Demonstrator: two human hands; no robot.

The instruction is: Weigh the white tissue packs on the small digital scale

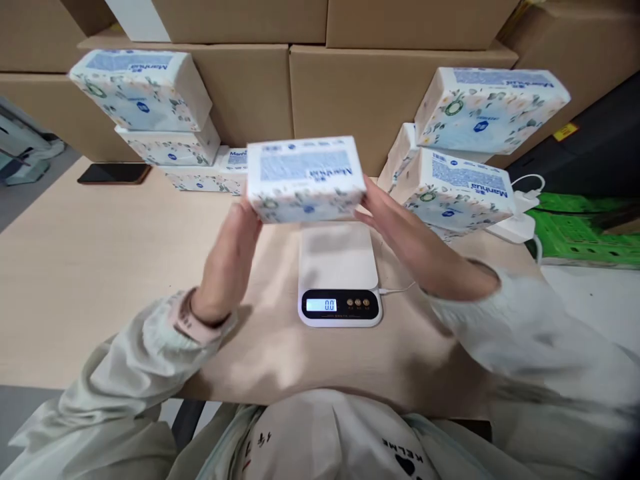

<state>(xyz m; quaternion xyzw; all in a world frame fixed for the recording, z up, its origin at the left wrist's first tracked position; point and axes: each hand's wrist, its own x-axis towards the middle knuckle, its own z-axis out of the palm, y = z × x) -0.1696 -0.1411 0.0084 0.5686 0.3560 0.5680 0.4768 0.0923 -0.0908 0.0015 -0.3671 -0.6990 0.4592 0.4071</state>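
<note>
Between my two hands I hold a pack of tissues [306, 175], white and blue with a floral print, raised above the table. My left hand [233, 247] presses on its left end, and my right hand [400, 230] grips the right end. Most fingertips are hidden by the pack. Below and a little nearer to me lies a white digital scale [340, 267], its lit display reading 0.0. A stack of similar tissue packs [140, 93] stands at the left, and another stack of packs [490, 113] rises at the right, close beyond my right forearm.
Cardboard boxes [240, 93] form a wall along the table's back. A dark phone [114, 174] lies on the table [100, 280] at the left. On the right are a white power strip [515, 227], a cable running to the scale, and a green crate [585, 230].
</note>
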